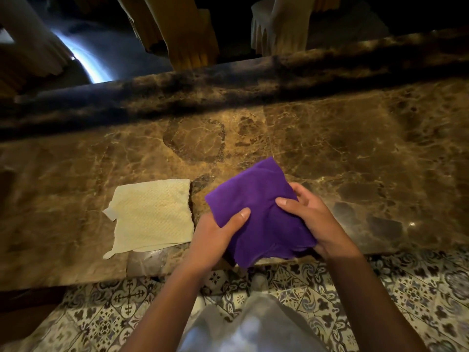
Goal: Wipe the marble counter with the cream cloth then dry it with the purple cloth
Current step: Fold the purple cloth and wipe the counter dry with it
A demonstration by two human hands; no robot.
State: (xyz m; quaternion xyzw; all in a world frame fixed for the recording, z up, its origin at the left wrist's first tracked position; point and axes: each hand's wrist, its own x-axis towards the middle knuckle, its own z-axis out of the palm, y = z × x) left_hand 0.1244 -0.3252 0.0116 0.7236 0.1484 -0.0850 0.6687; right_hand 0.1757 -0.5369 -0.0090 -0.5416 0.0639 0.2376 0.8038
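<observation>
Pale clothing (256,326) on the person's body fills the bottom middle of the view, blurred and close; under it spreads a patterned tile floor (418,288) in blue, brown and white; two bare forearms reach up from there toward the table (355,153), a brown marble slab veined in lighter streaks.

Both hands grasp the purple cloth (256,199), a folded square held over the table's near edge; the left hand (215,237) grips its lower left side, thumb laid across the top of the fabric and fingers hidden beneath; the right hand (312,217) clasps its right side, thumb pressed on top and fingers curled round the edge; the cloth's lower corner hangs past the table's rim above the floor, and its far corner points away over the marble; whether the far part touches the surface I cannot tell.

Just left of the left hand the cream cloth (152,214) lies flat on the table, a textured folded square with a small tab sticking out at its left side; no hand touches it.

Farther back a raised, darker marble ledge (228,85) runs across the table's whole width; beyond it, in deep shadow, stand pale and yellowish shapes too dim to identify.
</observation>
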